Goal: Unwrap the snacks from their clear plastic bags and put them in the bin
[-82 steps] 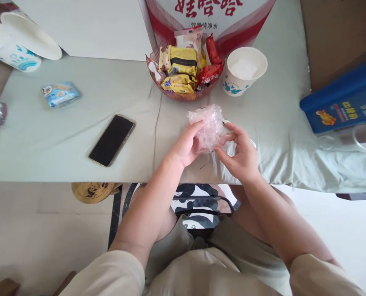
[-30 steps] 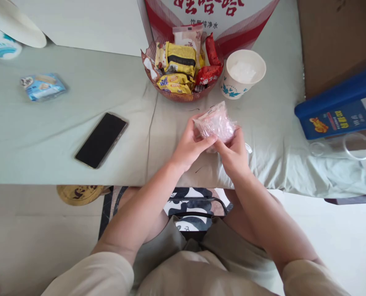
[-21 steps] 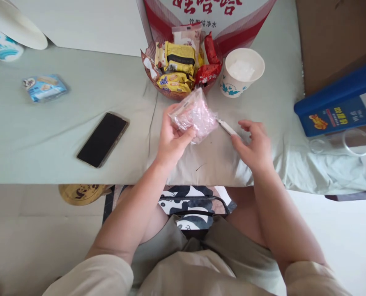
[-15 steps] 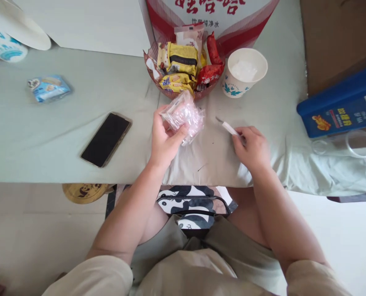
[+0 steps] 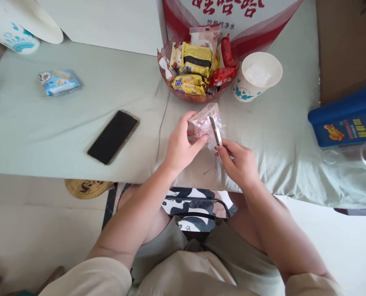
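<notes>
My left hand grips a pinkish packet in crinkled clear plastic, thumb in front and fingers behind. In my right hand is a small utility knife, its handle pinched between thumb and fingers. The blade points up and away from me, over the right part of the packet; whether it touches the plastic I cannot tell. Just beyond both hands stands a glass bowl of wrapped snacks, among them a yellow packet. A paper cup with clear plastic inside is right of the bowl.
A dark phone lies left of my hands on the cloth-covered table. Farther left is a blue snack packet. A white and red carton stands behind the bowl. At the right are a blue package and a clear plastic cup.
My right hand has brought the knife leftward and up to the packet, its blade now over the plastic. My left hand has turned the packet slightly. The whole view has shifted a little.
</notes>
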Available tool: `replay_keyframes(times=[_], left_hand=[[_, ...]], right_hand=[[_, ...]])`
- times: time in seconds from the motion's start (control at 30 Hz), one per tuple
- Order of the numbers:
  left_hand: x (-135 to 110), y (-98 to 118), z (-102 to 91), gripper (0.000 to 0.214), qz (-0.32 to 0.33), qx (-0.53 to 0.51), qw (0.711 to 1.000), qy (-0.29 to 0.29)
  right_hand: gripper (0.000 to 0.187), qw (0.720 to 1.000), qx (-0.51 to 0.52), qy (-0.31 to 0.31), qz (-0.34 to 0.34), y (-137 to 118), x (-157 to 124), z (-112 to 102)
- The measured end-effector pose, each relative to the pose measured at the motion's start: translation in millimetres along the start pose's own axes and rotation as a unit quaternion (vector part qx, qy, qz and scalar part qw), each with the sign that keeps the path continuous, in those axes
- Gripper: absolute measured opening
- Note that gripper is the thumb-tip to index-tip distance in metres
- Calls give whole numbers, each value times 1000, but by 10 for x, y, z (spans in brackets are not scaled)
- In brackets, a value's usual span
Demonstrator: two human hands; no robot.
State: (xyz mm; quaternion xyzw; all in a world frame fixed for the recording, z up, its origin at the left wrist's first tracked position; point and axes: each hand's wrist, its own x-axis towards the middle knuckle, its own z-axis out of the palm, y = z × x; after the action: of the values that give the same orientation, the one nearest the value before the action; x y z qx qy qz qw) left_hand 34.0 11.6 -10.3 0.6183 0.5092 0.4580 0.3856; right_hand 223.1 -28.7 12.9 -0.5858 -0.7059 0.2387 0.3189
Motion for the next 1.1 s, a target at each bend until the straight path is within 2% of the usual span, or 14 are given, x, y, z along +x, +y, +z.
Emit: replay_keyframes(times=[0.13, 0.27, 0.37, 0.47, 0.57, 0.63, 0.77, 0.83, 0.9, 1.0, 1.03, 1.1], left_hand=[[25, -26, 31, 69, -2, -88, 996, 26], [101, -60, -8, 78, -2, -149, 985, 82], [146, -61, -111, 76, -20, -163, 980, 112], [151, -42, -203, 78, -28, -167, 979, 110], [101, -23, -184, 85, -20, -174, 981, 84], [37, -10, -101, 83, -25, -173, 984, 35], [-105, 39, 104, 65, -65, -134, 985, -89], [-136, 69, 152, 54, -73, -98, 986, -111], [-119, 76, 137, 42, -63, -50, 993, -85], [-31, 17, 31, 33, -44, -8, 999, 5], [0, -16, -10, 34, -43, -12, 999, 24], [41, -81, -79, 42, -49, -31, 998, 23]], right_hand=[[26, 1000, -7, -15, -9, -12, -27, -34], [29, 998, -18, -51, -18, -2, -56, -94], [25, 997, -9, -76, 3, 67, -53, -153], [24, 997, 14, -59, 50, 164, -26, -214], [24, 996, -12, 19, 83, 290, 20, -245], [25, 993, -53, 64, 81, 397, 61, -237], [25, 988, -120, 80, 62, 607, 142, -186], [26, 984, -147, 86, 57, 660, 166, -178], [29, 979, -163, 113, 51, 660, 170, -190], [31, 983, -119, 137, 17, 575, 132, -199], [31, 989, -85, 124, -1, 534, 110, -186], [37, 996, -22, 72, -43, 450, 65, -130]])
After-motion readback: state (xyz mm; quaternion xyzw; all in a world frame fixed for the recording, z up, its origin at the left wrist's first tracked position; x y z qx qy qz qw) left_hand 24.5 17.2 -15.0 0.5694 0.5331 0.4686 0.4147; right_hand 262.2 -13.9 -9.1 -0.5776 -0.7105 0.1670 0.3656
